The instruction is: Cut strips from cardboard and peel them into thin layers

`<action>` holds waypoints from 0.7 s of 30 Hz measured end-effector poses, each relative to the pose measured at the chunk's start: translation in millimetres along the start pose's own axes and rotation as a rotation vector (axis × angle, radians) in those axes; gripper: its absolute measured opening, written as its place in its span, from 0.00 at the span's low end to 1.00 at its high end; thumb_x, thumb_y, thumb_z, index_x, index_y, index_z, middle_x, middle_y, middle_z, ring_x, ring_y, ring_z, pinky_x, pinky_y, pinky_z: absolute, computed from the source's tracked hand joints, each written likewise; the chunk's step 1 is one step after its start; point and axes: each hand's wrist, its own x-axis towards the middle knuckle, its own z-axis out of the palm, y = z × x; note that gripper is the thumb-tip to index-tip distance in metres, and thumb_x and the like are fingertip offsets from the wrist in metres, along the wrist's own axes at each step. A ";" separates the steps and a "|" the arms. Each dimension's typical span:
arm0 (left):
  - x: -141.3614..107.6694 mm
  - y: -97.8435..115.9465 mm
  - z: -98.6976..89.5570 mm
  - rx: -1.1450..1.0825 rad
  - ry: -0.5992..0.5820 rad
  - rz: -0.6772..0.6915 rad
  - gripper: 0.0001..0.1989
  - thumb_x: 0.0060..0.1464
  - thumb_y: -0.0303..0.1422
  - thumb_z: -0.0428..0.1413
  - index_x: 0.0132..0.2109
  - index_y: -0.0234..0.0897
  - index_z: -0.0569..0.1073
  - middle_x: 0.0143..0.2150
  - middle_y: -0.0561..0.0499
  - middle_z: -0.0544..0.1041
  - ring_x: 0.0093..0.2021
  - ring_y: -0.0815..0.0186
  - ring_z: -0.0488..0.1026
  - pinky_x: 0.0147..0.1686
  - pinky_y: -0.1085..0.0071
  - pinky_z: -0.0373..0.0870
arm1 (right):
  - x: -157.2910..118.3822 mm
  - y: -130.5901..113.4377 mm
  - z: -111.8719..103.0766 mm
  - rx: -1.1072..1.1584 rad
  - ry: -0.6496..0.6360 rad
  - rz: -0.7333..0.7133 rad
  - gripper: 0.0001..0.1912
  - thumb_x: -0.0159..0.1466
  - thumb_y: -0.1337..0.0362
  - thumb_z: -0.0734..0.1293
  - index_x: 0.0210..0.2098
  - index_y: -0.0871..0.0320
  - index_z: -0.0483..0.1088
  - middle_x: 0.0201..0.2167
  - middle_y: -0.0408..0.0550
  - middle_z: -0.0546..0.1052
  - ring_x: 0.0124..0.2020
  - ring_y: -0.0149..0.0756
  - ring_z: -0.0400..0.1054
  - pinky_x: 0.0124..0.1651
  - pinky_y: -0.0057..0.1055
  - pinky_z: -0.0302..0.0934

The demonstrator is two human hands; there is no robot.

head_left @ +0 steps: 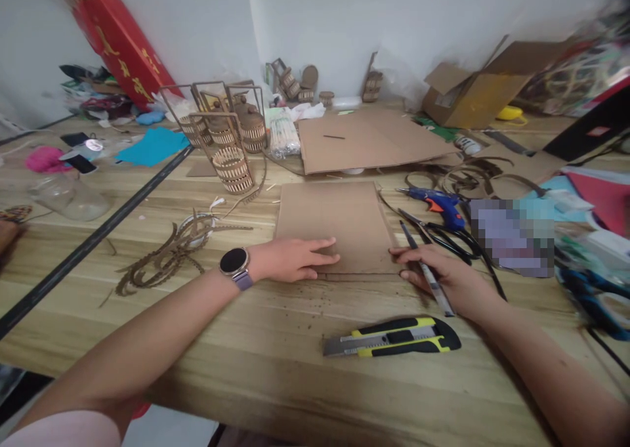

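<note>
The left hand [290, 260] lies spread on the near left corner of the cardboard [339, 217]. Its near edge runs sideways to the right hand [451, 275], which grips a pen [436, 289].

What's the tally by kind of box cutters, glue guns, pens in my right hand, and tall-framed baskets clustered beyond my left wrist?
Box cutter: 1
Glue gun: 1
Pen in right hand: 1
Clustered tall-framed baskets: 4
Total: 7
</note>
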 end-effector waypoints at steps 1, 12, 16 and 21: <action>0.0 0.1 -0.5 -0.004 -0.003 -0.001 0.26 0.69 0.37 0.46 0.71 0.50 0.55 0.76 0.54 0.44 0.65 0.55 0.66 0.57 0.65 0.67 | -0.1 0.3 0.2 0.000 0.001 -0.003 0.08 0.65 0.56 0.67 0.40 0.50 0.73 0.45 0.51 0.81 0.46 0.46 0.75 0.49 0.47 0.70; -0.3 2.1 -5.7 -0.023 -0.034 -0.007 0.26 0.69 0.36 0.47 0.71 0.49 0.55 0.76 0.53 0.43 0.67 0.55 0.63 0.58 0.64 0.67 | -0.2 -0.1 1.0 -0.011 0.012 -0.020 0.06 0.64 0.58 0.67 0.40 0.51 0.73 0.45 0.51 0.81 0.46 0.46 0.75 0.48 0.48 0.71; -0.3 2.2 -6.1 -0.025 -0.048 -0.013 0.27 0.68 0.36 0.47 0.71 0.49 0.55 0.76 0.53 0.43 0.67 0.55 0.63 0.59 0.63 0.66 | -0.1 0.0 1.6 -0.013 0.019 -0.040 0.06 0.64 0.58 0.67 0.40 0.50 0.73 0.45 0.50 0.81 0.46 0.45 0.75 0.48 0.47 0.71; -0.3 2.7 -6.9 -0.029 -0.045 -0.014 0.27 0.68 0.36 0.47 0.71 0.50 0.55 0.76 0.54 0.43 0.67 0.55 0.63 0.59 0.63 0.66 | -0.3 -0.7 1.6 -0.017 0.024 -0.050 0.06 0.64 0.60 0.67 0.41 0.50 0.73 0.45 0.50 0.81 0.46 0.45 0.76 0.48 0.46 0.71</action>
